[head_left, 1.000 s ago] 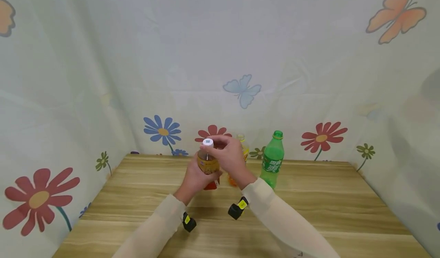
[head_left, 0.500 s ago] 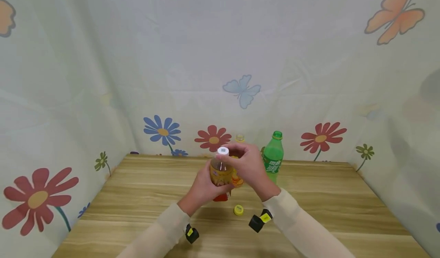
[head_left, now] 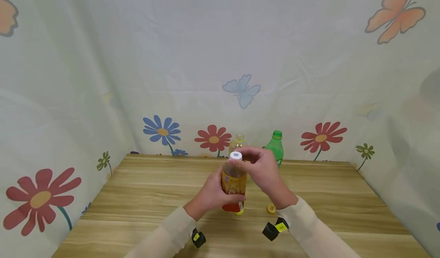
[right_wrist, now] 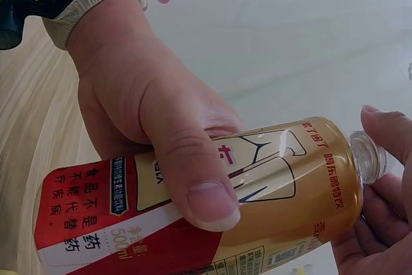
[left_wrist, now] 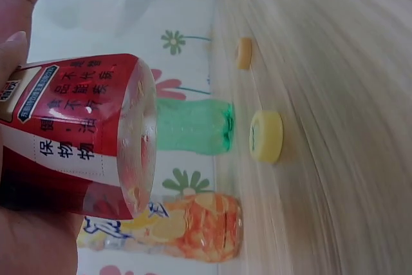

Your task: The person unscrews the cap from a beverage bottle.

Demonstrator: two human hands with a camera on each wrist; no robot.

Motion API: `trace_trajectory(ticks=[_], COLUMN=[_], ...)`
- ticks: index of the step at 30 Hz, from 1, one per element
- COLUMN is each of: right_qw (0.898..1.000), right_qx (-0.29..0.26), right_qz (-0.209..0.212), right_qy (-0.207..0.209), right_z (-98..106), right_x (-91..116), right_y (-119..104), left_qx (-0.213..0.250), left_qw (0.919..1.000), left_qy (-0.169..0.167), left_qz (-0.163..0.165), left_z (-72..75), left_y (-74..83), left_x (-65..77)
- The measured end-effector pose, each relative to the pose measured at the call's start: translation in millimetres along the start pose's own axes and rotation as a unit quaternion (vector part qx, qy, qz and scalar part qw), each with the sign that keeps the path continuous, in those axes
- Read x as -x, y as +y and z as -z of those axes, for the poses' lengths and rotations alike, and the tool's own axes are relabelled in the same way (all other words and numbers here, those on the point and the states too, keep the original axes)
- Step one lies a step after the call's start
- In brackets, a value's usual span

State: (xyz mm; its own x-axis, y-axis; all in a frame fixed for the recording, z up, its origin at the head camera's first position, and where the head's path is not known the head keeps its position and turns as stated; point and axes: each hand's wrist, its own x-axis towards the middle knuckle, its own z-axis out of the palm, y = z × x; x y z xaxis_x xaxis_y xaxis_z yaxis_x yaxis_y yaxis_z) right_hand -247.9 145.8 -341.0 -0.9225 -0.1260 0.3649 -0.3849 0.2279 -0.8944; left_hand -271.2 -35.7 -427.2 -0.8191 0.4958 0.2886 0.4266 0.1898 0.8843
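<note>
My left hand [head_left: 218, 193] grips a plastic drink bottle [head_left: 234, 183] round its body, fingers on one side and thumb on the other. Its label is gold and red, and it stands nearly upright, with its base above the table in the left wrist view. At the top, my right hand [head_left: 262, 168] pinches the white cap [head_left: 235, 156] between thumb and fingers. The right wrist view shows the clear bottle neck [right_wrist: 368, 157] beside the right fingertips; the cap is not visible there, so I cannot tell how it sits on the neck.
A yellow cap [left_wrist: 267, 136] and an orange cap [left_wrist: 244, 54] lie on the wooden table [head_left: 154, 181]. Behind my hands stand an uncapped green bottle [head_left: 275, 148] and an uncapped clear bottle [head_left: 237, 144] with an orange-and-yellow label [left_wrist: 193, 227]. A flowered cloth [head_left: 192, 59] hangs behind.
Both hands and the bottle have moved right and nearer to me. The yellow and orange caps on the table have come into view. The right hand stays at the white cap throughout.
</note>
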Motion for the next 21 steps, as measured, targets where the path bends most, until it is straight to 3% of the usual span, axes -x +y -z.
trace_trajectory(ticks=[14,21], right_qw=[1.000,1.000], right_qx=[-0.022,-0.020], right_qz=[0.010,0.008], right_qy=[0.007,0.010], right_z=[12,12], right_x=[12,13], right_y=[-2,-1], left_qx=[0.004,0.008], left_qw=[0.9983,0.9981], left_qy=[-0.017,-0.012], left_qz=[-0.055,-0.059], left_z=[-11.2,-15.4], left_y=[8.7,7.4], left_x=[-2.5,-3.8])
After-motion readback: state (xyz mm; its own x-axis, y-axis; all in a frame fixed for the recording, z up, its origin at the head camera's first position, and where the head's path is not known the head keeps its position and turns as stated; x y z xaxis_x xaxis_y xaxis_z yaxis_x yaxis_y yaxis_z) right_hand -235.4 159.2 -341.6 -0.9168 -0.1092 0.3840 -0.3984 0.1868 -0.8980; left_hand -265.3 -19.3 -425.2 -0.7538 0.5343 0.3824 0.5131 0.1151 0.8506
